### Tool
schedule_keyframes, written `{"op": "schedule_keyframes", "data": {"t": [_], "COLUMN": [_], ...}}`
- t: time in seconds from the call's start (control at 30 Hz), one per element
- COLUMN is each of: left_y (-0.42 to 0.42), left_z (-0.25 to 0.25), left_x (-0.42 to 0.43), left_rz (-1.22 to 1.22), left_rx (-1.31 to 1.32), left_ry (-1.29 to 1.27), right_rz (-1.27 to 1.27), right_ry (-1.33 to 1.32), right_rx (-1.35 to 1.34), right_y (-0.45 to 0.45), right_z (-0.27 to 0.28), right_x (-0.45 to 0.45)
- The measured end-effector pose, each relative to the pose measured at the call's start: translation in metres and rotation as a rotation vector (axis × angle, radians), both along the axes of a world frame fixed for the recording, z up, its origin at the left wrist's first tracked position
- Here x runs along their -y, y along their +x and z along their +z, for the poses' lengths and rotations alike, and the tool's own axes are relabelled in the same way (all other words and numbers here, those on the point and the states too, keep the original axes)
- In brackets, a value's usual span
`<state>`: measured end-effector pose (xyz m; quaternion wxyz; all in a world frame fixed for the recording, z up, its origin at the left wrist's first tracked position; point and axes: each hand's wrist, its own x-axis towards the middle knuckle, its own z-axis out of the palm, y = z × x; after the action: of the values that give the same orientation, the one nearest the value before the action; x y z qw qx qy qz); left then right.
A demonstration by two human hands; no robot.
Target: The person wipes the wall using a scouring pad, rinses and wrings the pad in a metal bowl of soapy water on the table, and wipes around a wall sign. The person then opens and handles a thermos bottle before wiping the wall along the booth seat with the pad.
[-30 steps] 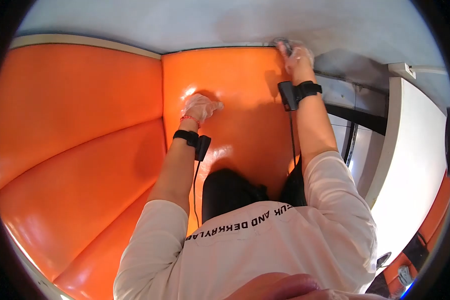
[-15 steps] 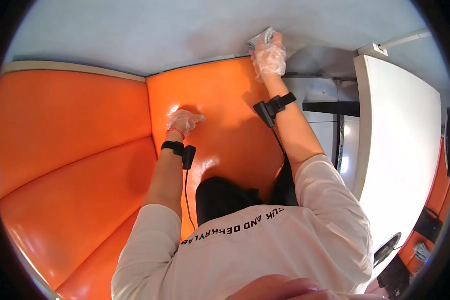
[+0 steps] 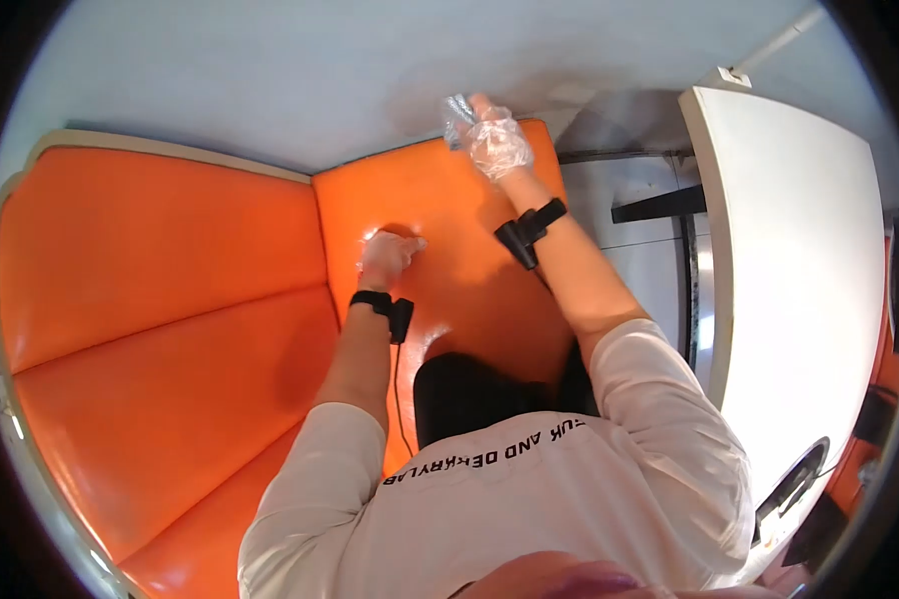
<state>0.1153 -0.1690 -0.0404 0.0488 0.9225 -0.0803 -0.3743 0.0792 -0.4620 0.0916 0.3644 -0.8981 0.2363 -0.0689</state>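
My right hand, in a clear plastic glove, is closed on a folded grey cloth. It holds the cloth at the far edge of the orange seat, by the grey-blue wall. Whether the cloth touches the wall or the seat edge I cannot tell. My left hand, also gloved, rests on the seat near the backrest. Its fingers look curled in, with nothing visible in them. Black straps with small boxes and cords sit on both wrists.
An orange padded backrest with a pale frame rises on the left. To the right stands a white table with a black leg bar above grey floor tiles. Dark items and more orange seating are at the far right.
My right hand has moved left and nearer to me with the cloth, away from higher on the wall. My left hand stays on the seat. The whole view has shifted slightly.
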Motion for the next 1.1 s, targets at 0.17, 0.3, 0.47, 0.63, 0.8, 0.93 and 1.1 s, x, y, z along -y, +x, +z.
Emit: {"op": "schedule_keyframes", "data": {"t": [0.17, 0.3, 0.47, 0.63, 0.8, 0.93, 1.1], "left_y": [-0.032, -0.044, -0.070, -0.089, -0.099, -0.104, -0.115], "left_z": [0.076, 0.065, 0.059, 0.118, 0.228, 0.244, 0.269], "left_x": [0.031, 0.021, 0.010, 0.025, 0.000, -0.003, -0.024], "left_rz": [0.143, 0.249, 0.489, 0.218, 0.284, 0.334, 0.355], "left_rx": [0.075, 0.044, -0.342, -0.071, 0.160, 0.290, 0.520], "left_ry": [-0.030, -0.263, -0.920, -0.923, -0.687, -0.668, -0.552], "right_rz": [-0.288, -0.391, -0.466, -0.466, -0.240, -0.018, 0.217], "right_ry": [0.968, 1.419, 1.432, 1.519, 1.423, 1.320, 0.903], "right_rx": [0.205, 0.506, 0.575, 0.628, 0.478, 0.511, 0.574], "right_y": [-0.056, -0.139, -0.239, -0.269, -0.243, -0.176, -0.099], "right_z": [-0.023, -0.023, -0.020, -0.037, -0.022, 0.044, 0.191], "right_x": [-0.019, -0.002, 0.004, -0.014, -0.005, 0.006, -0.020]}}
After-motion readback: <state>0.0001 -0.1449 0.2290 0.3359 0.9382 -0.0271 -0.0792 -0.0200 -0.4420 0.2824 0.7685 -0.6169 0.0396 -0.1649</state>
